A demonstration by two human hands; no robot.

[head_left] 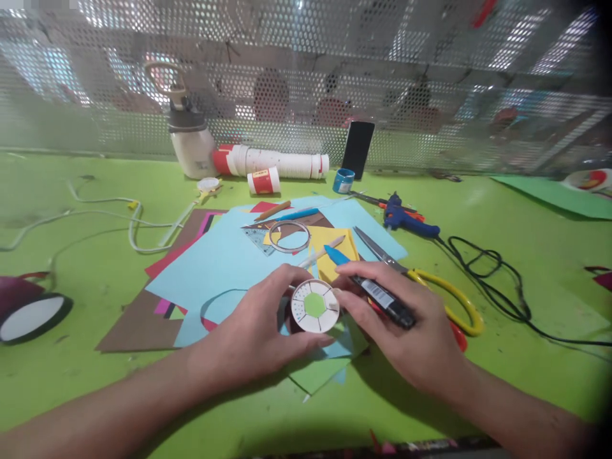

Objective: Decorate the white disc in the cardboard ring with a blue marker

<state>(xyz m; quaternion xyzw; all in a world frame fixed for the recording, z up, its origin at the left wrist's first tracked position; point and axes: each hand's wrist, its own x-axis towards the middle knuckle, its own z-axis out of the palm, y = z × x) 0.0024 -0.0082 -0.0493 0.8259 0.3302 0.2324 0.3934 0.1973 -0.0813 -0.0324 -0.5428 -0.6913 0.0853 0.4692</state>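
My left hand (261, 322) curls its thumb and fingers around the rim of a round white disc (299, 312). A green hexagon (313, 305) sits at the disc's centre, with black lines running outward and small blue dots in some sections on the left. Whether the disc is the end of a cup is hidden by my fingers. Between the fingers and thumb of my right hand (406, 312) is a black marker (385, 301) with a white barcode label. My right fingertips are at the disc's right edge. A blue pointed piece (337, 255) shows just beyond that hand.
Light blue paper (191, 280) and yellow paper (335, 255) lie beneath. Scissors (459, 299) and a blue glue gun (406, 220) with a black cord are at right. Stacked paper cups (282, 162), a tape ring (289, 237) and a phone (358, 148) are farther back.
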